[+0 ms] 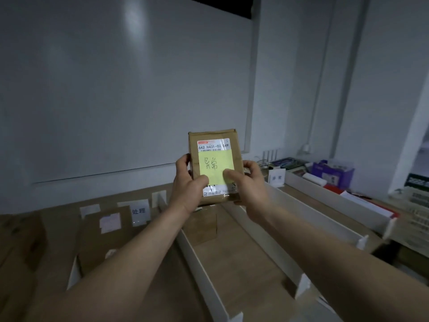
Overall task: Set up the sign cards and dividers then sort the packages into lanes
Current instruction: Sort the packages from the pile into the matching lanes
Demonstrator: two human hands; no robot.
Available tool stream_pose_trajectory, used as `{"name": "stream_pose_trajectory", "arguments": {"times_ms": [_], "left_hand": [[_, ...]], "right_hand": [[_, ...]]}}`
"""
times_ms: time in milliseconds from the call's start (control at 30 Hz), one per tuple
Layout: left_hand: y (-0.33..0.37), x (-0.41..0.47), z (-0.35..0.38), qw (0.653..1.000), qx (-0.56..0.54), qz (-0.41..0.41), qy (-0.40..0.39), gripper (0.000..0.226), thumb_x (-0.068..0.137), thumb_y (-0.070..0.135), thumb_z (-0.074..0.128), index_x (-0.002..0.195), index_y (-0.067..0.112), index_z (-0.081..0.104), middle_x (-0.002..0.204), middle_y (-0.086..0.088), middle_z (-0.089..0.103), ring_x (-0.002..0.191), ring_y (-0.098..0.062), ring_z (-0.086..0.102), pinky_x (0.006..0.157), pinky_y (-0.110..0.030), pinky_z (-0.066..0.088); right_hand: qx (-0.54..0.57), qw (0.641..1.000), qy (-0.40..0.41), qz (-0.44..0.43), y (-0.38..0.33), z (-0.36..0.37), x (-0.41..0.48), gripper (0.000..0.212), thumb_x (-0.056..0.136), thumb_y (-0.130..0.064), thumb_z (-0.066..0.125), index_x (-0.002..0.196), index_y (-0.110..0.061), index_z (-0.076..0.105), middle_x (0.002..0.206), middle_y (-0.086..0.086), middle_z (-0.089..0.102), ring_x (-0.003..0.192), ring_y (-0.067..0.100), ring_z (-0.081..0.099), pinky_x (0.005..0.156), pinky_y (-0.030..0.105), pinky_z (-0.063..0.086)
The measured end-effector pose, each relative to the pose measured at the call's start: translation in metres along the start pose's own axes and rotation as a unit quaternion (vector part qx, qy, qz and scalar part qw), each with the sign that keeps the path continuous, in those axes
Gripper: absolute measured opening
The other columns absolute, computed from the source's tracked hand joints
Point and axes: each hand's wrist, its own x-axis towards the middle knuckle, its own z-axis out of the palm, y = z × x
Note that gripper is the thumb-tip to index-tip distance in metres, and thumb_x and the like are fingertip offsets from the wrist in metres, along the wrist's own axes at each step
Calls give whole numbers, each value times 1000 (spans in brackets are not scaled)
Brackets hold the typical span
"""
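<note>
Currently the brown package [214,135] stands upright in the air above the table [243,252], long axis vertical, its labelled face turned toward the camera and its top edge pointing at the ceiling. A yellow note [216,167] with handwritten characters covers the middle of that face. The left hand [185,184] and the right hand [246,182] grip the lower half from either side, with the fingers curled behind and both thumbs pressed on the front near the note's lower corners. Below, white dividers [202,270] split the wooden tabletop into lanes; a sign card [139,211] stands at the far end, and a cardboard box [204,226] sits under the hands. A pale wall panel [116,89] rises behind.
</note>
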Motion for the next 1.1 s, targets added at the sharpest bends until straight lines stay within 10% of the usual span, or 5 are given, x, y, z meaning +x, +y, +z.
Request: {"name": "stream_pose_trajectory", "arguments": {"times_ms": [300,467,667,1100], "left_hand": [[-19,27,46,996,-33,-1,-80,69,90,0,58,147,30,35,135,7,57,113,-14,61,79,-31,61],[-25,37,77,992,-47,4,-114,67,84,6,60,139,40,40,131,10,60,118,-17,61,92,-46,58],[-33,46,127,989,-35,7,-141,67,90,-3,57,126,51,38,109,30,59,105,0,59,90,-38,58],[-40,78,336,988,-14,-20,-152,77,83,-3,59,125,58,41,106,31,66,100,2,65,91,-41,58]], "right_hand": [[-38,996,74,-1,2,-37,16,45,93,-17,67,133,-23,46,104,-6,69,85,16,69,50,25,51],[-66,992,103,-3,2,-63,29,41,93,-20,67,128,-27,48,103,-9,69,85,20,68,83,58,56],[-44,993,114,1,9,-111,51,35,93,-16,67,118,-32,48,109,-5,70,90,16,70,54,19,49],[-18,994,110,7,25,-311,139,51,94,-13,66,142,-16,48,120,3,71,86,17,75,66,32,62]]}}
